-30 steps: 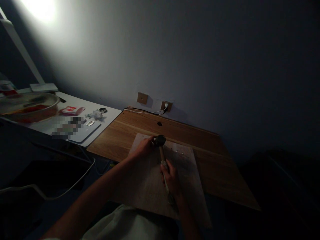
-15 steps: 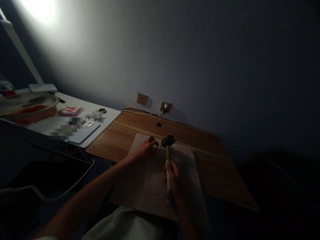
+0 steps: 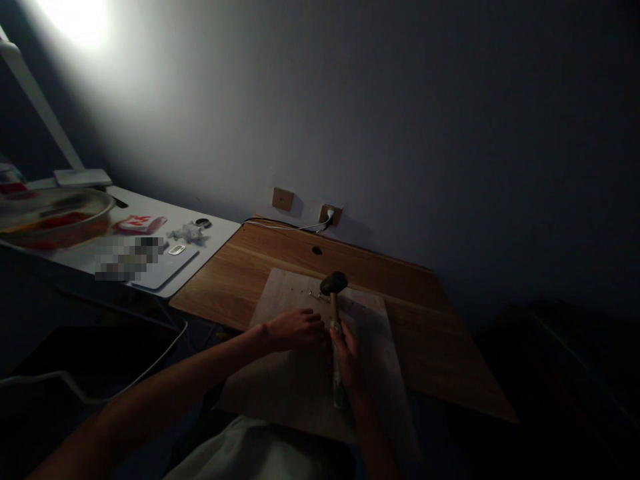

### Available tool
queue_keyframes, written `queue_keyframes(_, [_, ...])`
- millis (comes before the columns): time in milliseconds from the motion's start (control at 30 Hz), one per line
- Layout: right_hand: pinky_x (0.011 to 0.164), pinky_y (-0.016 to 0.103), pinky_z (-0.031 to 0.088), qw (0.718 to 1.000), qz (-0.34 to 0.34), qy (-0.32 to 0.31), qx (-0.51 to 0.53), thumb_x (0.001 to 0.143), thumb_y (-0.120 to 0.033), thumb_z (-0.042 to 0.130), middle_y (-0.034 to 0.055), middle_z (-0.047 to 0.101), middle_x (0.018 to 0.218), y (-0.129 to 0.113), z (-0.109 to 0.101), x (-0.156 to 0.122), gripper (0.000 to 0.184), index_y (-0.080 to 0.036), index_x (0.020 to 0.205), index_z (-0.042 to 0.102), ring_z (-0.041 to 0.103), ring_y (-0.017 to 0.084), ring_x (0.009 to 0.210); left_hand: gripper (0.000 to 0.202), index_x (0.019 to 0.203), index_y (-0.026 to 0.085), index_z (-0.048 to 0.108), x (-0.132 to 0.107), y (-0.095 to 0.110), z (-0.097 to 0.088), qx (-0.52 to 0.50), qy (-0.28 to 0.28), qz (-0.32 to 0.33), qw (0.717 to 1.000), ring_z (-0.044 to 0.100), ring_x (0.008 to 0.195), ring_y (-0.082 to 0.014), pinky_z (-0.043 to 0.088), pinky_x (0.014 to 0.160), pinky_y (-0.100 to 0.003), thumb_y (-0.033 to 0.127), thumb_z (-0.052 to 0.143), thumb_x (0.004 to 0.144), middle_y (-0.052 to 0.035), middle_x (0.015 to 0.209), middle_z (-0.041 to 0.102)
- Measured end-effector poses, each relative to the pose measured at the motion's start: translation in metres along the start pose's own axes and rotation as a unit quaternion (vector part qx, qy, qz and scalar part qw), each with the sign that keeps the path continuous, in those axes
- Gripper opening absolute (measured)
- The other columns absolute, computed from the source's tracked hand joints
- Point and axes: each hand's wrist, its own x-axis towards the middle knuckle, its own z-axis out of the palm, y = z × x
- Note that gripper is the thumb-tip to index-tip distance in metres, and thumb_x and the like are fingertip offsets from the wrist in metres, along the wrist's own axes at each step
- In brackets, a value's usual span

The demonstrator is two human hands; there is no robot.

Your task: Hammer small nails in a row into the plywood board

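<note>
R hand (image 3: pixel 347 353) is wrapped round the handle of a hammer (image 3: pixel 335 307), fingers clamped on it; hammer lies over the board (image 3: pixel 280 373), head pointing to far edge, nr the nails. L hand (image 3: pixel 297 328) is over the middle of the board, just beside the handle, fingers together & curled; can't tell if anything's in them, or if they touch the handle.

Progress, as far as visible: at least two nails (image 3: pixel 311 293) show just L of the hammer head, bright tops above the wood, so prob. not flush yet. Can't tell if upright or tilted, or how firmly set. Small dark specks (image 3: pixel 302 291) run L of them; could be holes or sunk heads, too small to say. Left, by the look of it: the lengths of nail showing. Hammer head may hide more.

Containers: big clear bowl (image 3: pixel 103 217) on the white table (image 3: pixel 220 233), w/ smth red inside, contents unclear. Behind it, at pic edge, a clear jar (image 3: pixel 11 179), red low down, can't tell if contents or label. Red-&-white packet (image 3: pixel 140 224) nearby, contents n/a. Crumpled plastic (image 3: pixel 187 233) next to that.
</note>
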Motion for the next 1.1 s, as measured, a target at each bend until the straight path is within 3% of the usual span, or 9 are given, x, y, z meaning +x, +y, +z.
queue_keyframes(100, [0.048,0.023,0.045,1.000,0.006,0.016,0.007,0.074,-0.067,0.066,0.0024,0.066,0.086,0.000,0.001,-0.002,0.059,-0.023,0.113,0.062,0.064,0.019,0.072,0.014,0.098,0.019,0.065,-0.001,-0.004,0.000,-0.030,0.009,-0.028,0.999,0.059,0.083,-0.0194,0.045,0.073,-0.031,0.017,0.051,0.098,-0.0076,0.091,0.065])
queue_keyframes(233, [0.035,0.022,0.037,0.999,0.036,0.015,0.016,0.074,-0.068,0.065,-0.0052,0.054,0.069,-0.002,0.004,-0.005,0.060,-0.023,0.113,0.059,0.051,0.012,0.046,0.018,0.100,0.019,0.066,-0.003,-0.010,0.001,-0.150,0.022,-0.086,0.985,0.062,0.087,-0.0177,0.048,0.076,-0.027,0.010,0.051,0.095,-0.0059,0.096,0.066])
queue_keyframes(300, [0.030,0.021,0.034,0.999,0.048,0.008,0.024,0.075,-0.068,0.064,-0.0090,0.046,0.063,-0.002,0.005,-0.007,0.058,-0.023,0.111,0.057,0.044,0.009,0.038,0.022,0.104,0.019,0.066,-0.006,-0.014,0.004,-0.228,0.034,-0.121,0.966,0.064,0.090,-0.0166,0.049,0.079,-0.026,0.008,0.049,0.095,-0.0062,0.103,0.067])
queue_keyframes(400, [0.030,0.019,0.032,0.998,0.042,-0.006,0.041,0.075,-0.066,0.065,-0.0095,0.045,0.064,-0.004,0.006,-0.007,0.050,-0.024,0.099,0.054,0.041,0.006,0.037,0.024,0.107,0.018,0.067,-0.010,-0.023,0.011,-0.298,0.086,-0.204,0.929,0.066,0.091,-0.0156,0.051,0.081,-0.025,0.011,0.048,0.094,-0.0074,0.107,0.067])
queue_keyframes(600, [0.031,0.017,0.031,0.998,0.034,-0.026,0.053,0.079,-0.063,0.064,-0.0084,0.049,0.065,-0.006,0.006,-0.008,0.043,-0.024,0.086,0.050,0.039,0.005,0.039,0.020,0.094,0.015,0.068,-0.018,-0.055,0.027,-0.273,0.211,-0.389,0.854,0.064,0.080,-0.0147,0.050,0.075,-0.024,0.009,0.050,0.087,-0.0066,0.091,0.069])
queue_keyframes(733, [0.031,0.017,0.031,0.998,0.038,-0.030,0.050,0.080,-0.063,0.063,-0.0093,0.047,0.061,-0.007,0.005,-0.009,0.042,-0.024,0.087,0.051,0.038,0.006,0.038,0.017,0.088,0.015,0.069,-0.015,-0.066,0.036,-0.267,0.202,-0.416,0.845,0.065,0.078,-0.0151,0.050,0.074,-0.024,0.011,0.053,0.083,-0.0053,0.085,0.072])
queue_keyframes(933, [0.031,0.017,0.034,0.998,0.038,-0.029,0.040,0.079,-0.064,0.064,-0.0082,0.049,0.063,-0.007,0.005,-0.009,0.042,-0.024,0.087,0.052,0.042,0.006,0.040,0.017,0.092,0.016,0.070,-0.015,-0.063,0.037,-0.303,0.197,-0.438,0.823,0.068,0.082,-0.0167,0.051,0.076,-0.024,0.015,0.056,0.082,-0.0052,0.088,0.074])
queue_keyframes(1100, [0.031,0.017,0.031,0.998,0.035,-0.029,0.038,0.079,-0.066,0.063,-0.0095,0.045,0.056,-0.010,0.005,-0.010,0.044,-0.024,0.083,0.050,0.038,0.006,0.038,0.020,0.091,0.016,0.071,-0.015,-0.063,0.036,-0.288,0.200,-0.437,0.828,0.068,0.081,-0.0164,0.051,0.077,-0.025,0.013,0.053,0.082,-0.0060,0.088,0.074])
